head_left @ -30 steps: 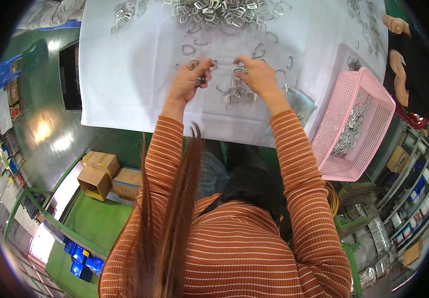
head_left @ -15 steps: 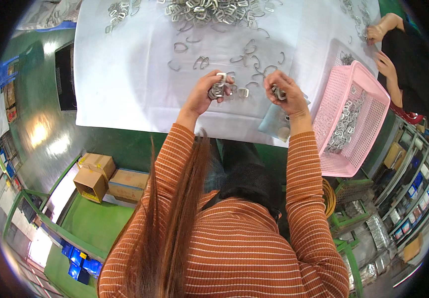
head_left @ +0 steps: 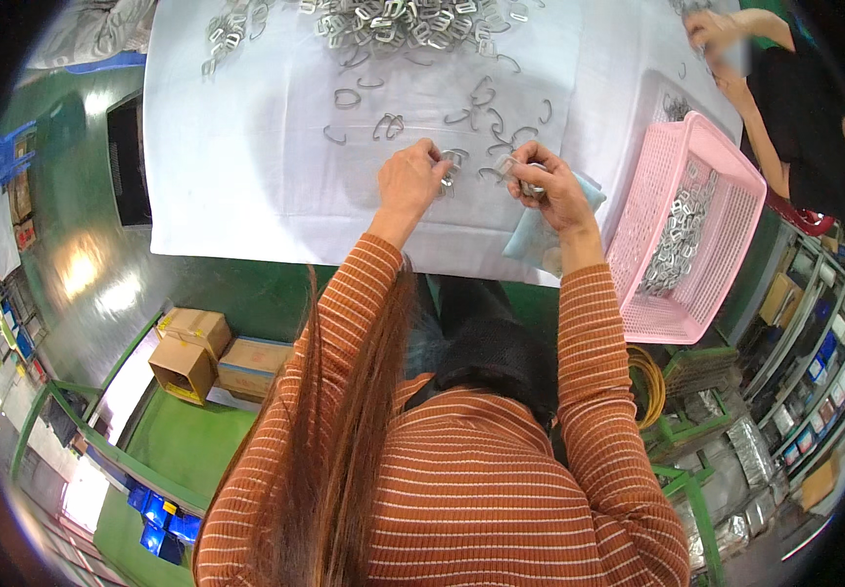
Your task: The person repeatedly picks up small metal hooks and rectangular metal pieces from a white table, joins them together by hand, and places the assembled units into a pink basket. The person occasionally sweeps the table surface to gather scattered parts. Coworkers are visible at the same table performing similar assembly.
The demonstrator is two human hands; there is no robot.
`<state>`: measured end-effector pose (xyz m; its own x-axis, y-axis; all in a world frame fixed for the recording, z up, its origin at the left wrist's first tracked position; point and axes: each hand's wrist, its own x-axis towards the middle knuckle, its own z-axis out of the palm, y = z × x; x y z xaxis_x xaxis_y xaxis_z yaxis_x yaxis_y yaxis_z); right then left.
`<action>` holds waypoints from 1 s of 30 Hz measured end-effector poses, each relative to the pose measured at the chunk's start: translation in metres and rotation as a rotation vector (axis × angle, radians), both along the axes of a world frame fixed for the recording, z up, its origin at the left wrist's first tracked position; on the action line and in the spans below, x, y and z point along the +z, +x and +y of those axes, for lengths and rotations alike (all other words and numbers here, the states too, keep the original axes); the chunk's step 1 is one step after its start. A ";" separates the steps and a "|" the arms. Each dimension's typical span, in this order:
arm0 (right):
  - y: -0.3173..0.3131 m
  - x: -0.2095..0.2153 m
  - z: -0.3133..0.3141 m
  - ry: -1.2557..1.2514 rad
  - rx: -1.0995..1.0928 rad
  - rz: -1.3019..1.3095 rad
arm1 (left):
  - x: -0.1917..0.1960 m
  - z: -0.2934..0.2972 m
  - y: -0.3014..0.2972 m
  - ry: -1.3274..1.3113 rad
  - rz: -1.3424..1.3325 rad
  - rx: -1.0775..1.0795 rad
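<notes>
My left hand [head_left: 411, 186] is over the white-covered table, palm down, thumb and fingers pinched on a small silver metal buckle [head_left: 448, 180]. My right hand [head_left: 557, 199] is to its right, fingers curled round metal buckles; one buckle [head_left: 507, 164] sticks out at the fingertips. How many lie in that palm is hidden. Beyond both hands, loose curved metal wire pieces [head_left: 389, 126] are scattered on the cloth. A big heap of metal buckles [head_left: 398, 22] sits farther back. Under my right wrist lies a light blue packet [head_left: 532, 241].
A pink perforated basket [head_left: 628, 230] with metal buckles inside stands at the right table edge. Another person's hands [head_left: 721, 49] work at the far right. A smaller group of buckles [head_left: 225, 37] lies back left. Cardboard boxes [head_left: 190, 342] rest beyond the table, lower left.
My left hand has turned palm down and now pinches near the cloth; the stack of buckles seen in it before no longer shows. My right hand has shifted slightly left, bringing a buckle forward.
</notes>
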<state>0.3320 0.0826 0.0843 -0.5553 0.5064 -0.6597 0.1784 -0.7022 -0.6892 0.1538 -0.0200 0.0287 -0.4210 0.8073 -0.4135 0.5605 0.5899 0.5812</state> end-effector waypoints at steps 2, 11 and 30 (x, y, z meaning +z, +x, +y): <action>0.003 0.011 0.003 -0.139 -0.074 0.206 | -0.002 0.000 -0.008 0.034 -0.295 0.053; -0.038 -0.045 -0.026 1.056 0.714 -0.676 | 0.033 -0.038 -0.067 0.429 -1.568 0.338; 0.013 -0.020 0.017 0.431 0.225 -0.578 | -0.006 -0.042 0.001 -0.003 -0.397 0.244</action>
